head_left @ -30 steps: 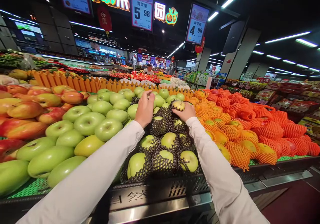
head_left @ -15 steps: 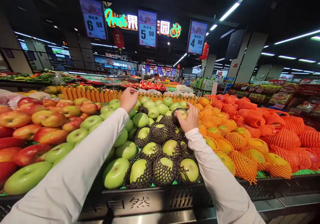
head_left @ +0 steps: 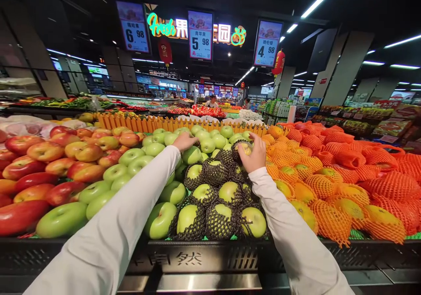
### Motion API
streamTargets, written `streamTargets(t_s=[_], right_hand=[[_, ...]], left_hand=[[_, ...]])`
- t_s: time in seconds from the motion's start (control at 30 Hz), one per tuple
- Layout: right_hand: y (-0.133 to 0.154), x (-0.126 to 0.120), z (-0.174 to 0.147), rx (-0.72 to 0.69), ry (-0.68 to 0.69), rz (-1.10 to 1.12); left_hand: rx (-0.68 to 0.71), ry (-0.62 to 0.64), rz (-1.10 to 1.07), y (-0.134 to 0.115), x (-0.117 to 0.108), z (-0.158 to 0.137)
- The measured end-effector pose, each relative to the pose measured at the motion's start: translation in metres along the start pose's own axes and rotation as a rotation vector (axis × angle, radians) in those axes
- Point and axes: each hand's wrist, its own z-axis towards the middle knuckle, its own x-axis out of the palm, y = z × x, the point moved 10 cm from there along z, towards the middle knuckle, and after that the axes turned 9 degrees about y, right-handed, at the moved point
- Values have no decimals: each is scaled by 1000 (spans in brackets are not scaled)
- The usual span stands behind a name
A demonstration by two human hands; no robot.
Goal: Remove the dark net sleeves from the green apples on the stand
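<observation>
My left hand (head_left: 184,141) reaches over the green apples (head_left: 174,192) at the back of the heap. Its fingers point right and bend down, and their tips are hidden. Whether they grip anything does not show. On the right, my right hand (head_left: 255,152) has its thumb and fingers around a green apple in a black foam net (head_left: 242,146), at the upper end of the netted pile. Below and between my arms sit several more netted green apples (head_left: 224,218), stacked in rows. Bare green apples lie to their left.
Red-yellow apples (head_left: 44,151) fill the left side. Orange-netted fruit (head_left: 330,214) and red-netted fruit (head_left: 388,178) are heaped at right. A small orange picket fence (head_left: 131,123) runs behind. The black display edge (head_left: 210,255) borders the front. A person (head_left: 211,102) stands far off.
My left hand has come down and to the right, over the spot where a netted apple showed. My right hand stays at its netted apple. The view has shifted slightly left.
</observation>
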Motion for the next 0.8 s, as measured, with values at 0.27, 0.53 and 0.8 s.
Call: streamTargets(t_s=[0.27,0.53,0.8], right_hand=[[46,3,-6,-262,120,118],[43,20,-13,-278,177,138],[19,0,-10,-66,-19,166]], left_hand=[[335,162,-322,-98,16,-70],[322,155,-223,-86,23,-83],[-126,257,669,-24,36,-77]])
